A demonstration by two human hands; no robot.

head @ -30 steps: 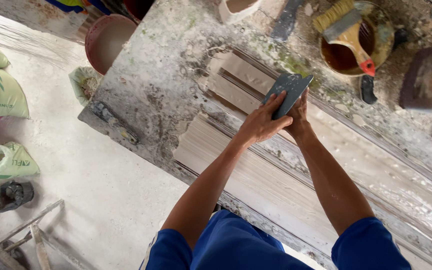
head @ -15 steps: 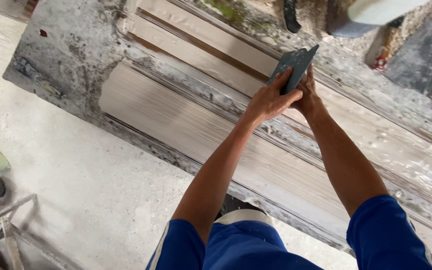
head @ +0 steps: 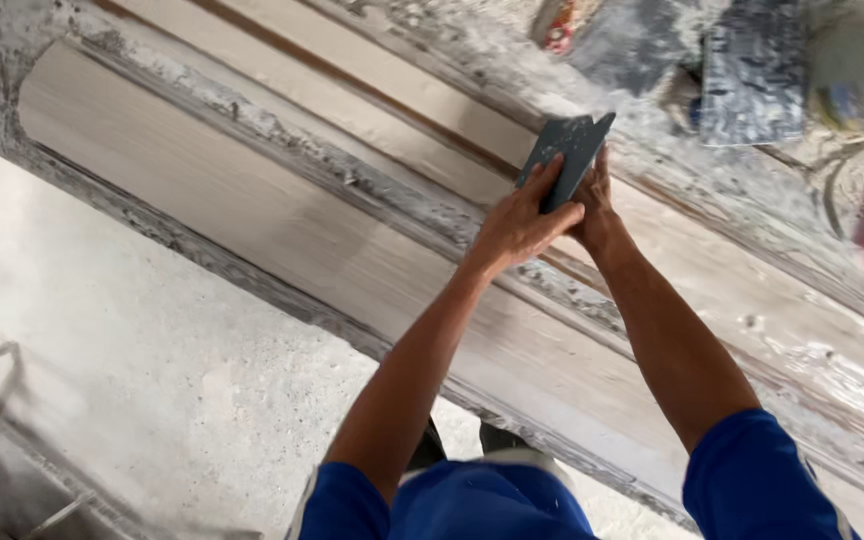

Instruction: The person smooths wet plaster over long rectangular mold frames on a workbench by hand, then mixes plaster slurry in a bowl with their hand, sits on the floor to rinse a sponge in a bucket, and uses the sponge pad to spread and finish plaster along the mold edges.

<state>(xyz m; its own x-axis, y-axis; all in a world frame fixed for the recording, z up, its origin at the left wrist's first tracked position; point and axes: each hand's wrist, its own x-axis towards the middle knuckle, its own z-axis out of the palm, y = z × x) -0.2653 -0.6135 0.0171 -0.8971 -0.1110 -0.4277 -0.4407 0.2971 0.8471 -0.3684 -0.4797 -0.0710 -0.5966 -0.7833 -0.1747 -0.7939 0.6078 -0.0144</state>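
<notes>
**Gripping a flat scraper blade over a long plaster moulding**

Pressing together from both sides, the left hand (head: 517,225) and the right hand (head: 594,205) clamp one thing between them: a dark grey-blue flat scraper blade (head: 570,155). The blade sticks up past the fingertips, tilted, with its upper corner clear of both hands and its lower part hidden in the grip. The left hand's fingers (head: 549,180) lie across the blade's face; the right hand closes on the blade's far edge, its fingers mostly out of sight. The blade's lower end sits at a raised ridge of the pale plaster moulding (head: 252,220), which runs slantwise across the dusty workbench (head: 472,40). Beyond the hands lies a speckled grey block (head: 752,70), well apart from the blade.
</notes>
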